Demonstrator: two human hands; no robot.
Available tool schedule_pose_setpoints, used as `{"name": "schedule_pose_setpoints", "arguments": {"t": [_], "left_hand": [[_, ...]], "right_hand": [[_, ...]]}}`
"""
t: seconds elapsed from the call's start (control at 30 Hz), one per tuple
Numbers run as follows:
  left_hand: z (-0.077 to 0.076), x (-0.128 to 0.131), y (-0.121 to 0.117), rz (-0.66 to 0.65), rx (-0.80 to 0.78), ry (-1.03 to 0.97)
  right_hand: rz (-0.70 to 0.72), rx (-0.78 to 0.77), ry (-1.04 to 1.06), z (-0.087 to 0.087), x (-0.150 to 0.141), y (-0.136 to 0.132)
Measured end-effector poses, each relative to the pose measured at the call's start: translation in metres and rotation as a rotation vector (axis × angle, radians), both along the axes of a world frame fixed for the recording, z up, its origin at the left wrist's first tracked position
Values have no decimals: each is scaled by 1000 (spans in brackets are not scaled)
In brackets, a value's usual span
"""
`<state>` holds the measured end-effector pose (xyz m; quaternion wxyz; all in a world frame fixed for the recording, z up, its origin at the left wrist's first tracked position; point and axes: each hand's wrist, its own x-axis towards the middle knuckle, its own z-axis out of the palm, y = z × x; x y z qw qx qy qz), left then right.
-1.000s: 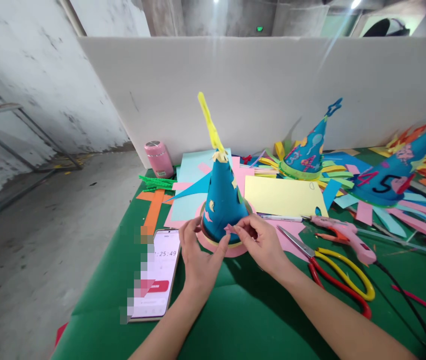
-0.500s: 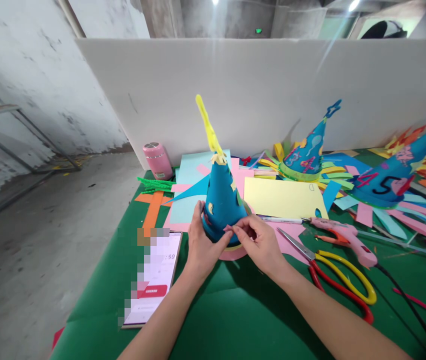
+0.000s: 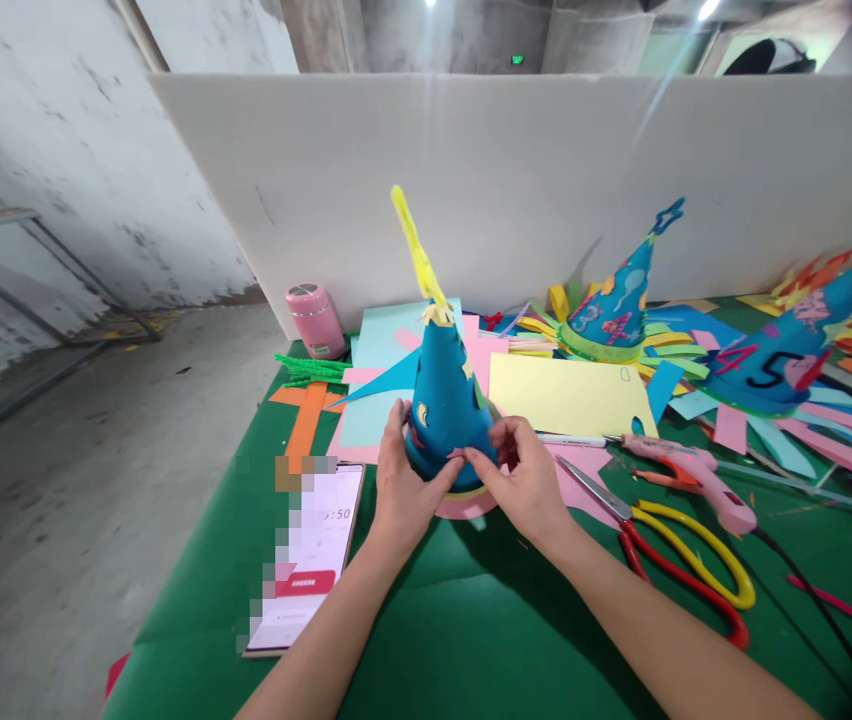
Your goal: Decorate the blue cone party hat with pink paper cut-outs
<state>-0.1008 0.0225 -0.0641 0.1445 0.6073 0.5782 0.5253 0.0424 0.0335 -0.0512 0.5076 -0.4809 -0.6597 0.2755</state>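
Note:
A blue cone party hat (image 3: pixel 445 400) stands upright in front of me, with a yellow pipe cleaner (image 3: pixel 412 240) rising from its tip and small cut-outs stuck on its side. My left hand (image 3: pixel 407 485) is closed round the hat's lower left side. Low on the front, a small pink paper piece (image 3: pixel 456 453) lies against the cone, with both thumbs pressing at it. My right hand (image 3: pixel 523 475) grips the lower right side, its fingers curled and partly hidden. Under the hat shows a pink paper brim (image 3: pixel 467 505).
Right of my hands lie red-and-yellow scissors (image 3: pixel 685 560), a pink glue gun (image 3: pixel 696 465) and a pen (image 3: pixel 572 440). A phone (image 3: pixel 313 560) lies left. Behind are yellow card (image 3: pixel 568 390), a pink flask (image 3: pixel 315 322), green pipe cleaners (image 3: pixel 310 370) and two decorated hats (image 3: pixel 617 300).
My left hand has moved in round the hat's side. The pink piece, earlier pinched in my right fingers, is now pressed on the cone; my right fingers have spread onto the hat's right side.

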Motion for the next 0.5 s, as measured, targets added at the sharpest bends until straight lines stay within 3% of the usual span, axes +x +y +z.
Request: {"name": "schedule_pose_setpoints", "arguments": {"t": [0.5], "left_hand": [[9,-4,-3,-99,-4,-26]], "right_hand": [[111,29,64,-3,11,13]]}}
